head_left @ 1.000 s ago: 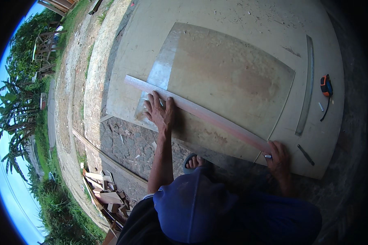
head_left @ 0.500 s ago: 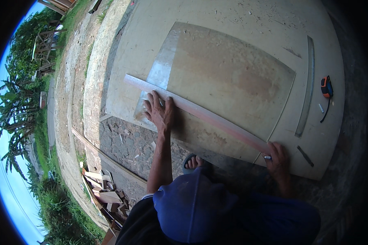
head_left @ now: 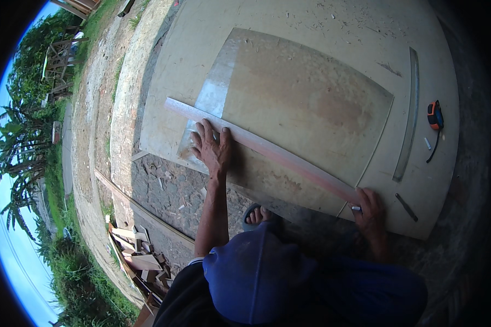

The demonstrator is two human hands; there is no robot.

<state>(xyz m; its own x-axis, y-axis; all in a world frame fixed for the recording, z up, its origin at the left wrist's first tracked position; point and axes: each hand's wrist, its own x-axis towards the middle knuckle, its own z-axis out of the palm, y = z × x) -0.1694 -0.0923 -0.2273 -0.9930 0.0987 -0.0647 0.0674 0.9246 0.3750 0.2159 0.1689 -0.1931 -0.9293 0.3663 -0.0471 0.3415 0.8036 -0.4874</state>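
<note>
A long, straight wooden strip point(head_left: 278, 154), pale at one end and reddish along the rest, lies slantwise across a shiny, see-through sheet that looks like a glass pane point(head_left: 305, 92). My left hand point(head_left: 214, 150) is open, its spread fingers pressing flat on the strip's left part. At the strip's right end, close to the pane's edge, my right hand point(head_left: 372, 213) is closed on a small white stick point(head_left: 357, 208). Its exact kind is too small to tell. The pane rests on a large pale board point(head_left: 163, 128).
On the board's right lie a long narrow clear strip point(head_left: 407, 117), an orange-and-black tape measure point(head_left: 435, 115), a short white stick point(head_left: 427, 143) and a thin dark tool point(head_left: 406, 207). Wood offcuts point(head_left: 143, 261) are heaped at lower left, near a long wooden batten point(head_left: 142, 210) on the ground.
Almost nothing differs. Both hands stay at the wooden strip, and the whole view has shifted very slightly.
</note>
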